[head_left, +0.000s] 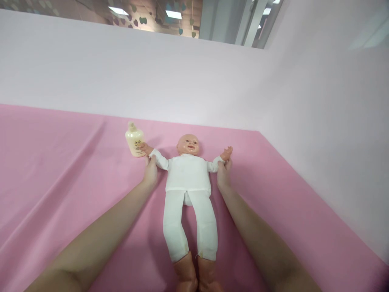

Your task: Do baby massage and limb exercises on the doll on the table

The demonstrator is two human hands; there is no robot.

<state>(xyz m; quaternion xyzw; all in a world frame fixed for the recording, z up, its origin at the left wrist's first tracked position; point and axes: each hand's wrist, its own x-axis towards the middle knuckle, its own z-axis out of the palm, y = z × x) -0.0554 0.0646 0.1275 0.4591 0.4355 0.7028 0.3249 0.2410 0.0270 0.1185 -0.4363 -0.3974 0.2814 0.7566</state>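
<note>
A baby doll (188, 172) with a white cloth body lies on its back, its head away from me and its feet close to me. Both of its arms are stretched out sideways. My left hand (150, 170) is closed around the doll's forearm on the left, near the wrist. On the other side, my right hand (223, 172) grips the doll's other forearm just below its plastic hand. My fingertips are partly hidden behind the doll's arms. A cream-coloured bottle (134, 140) stands upright behind the doll's left-side hand, which overlaps it in view.
Pink cloth (75, 162) with a long fold on the left covers the surface under the doll. White walls (136, 77) rise at the back and on the right. Above the back wall is a window (158, 18) with hanging heart shapes and ceiling lights.
</note>
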